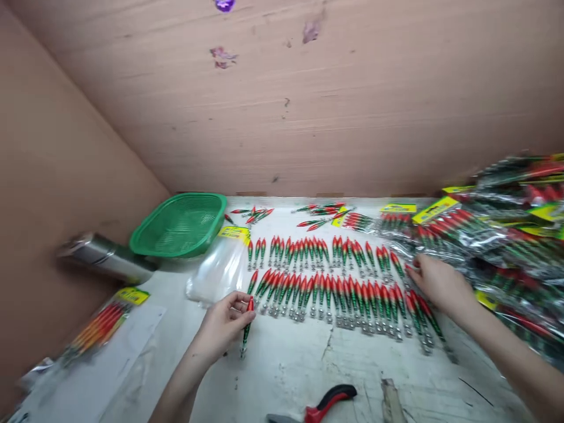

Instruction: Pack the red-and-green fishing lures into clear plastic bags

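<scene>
My left hand (227,322) pinches one fishing lure (247,332) between thumb and fingers; its red end points up and its green end with a metal hook crown points down. Two rows of similar red-and-green lures lie side by side on the white table, an upper row (304,252) and a lower row (326,291). At the right end of these rows is my right hand (429,279), its fingers closed together beside the lures. Whether a lure is between those fingertips is too blurred to make out.
A green basket (183,226) and clear bags (220,267) with a yellow header lie left. Packed lures (515,247) pile up at right. Loose lures (324,210) lie at the back. Red-and-black-handled pliers (328,405) sit in front. A metal flask (106,255) lies far left.
</scene>
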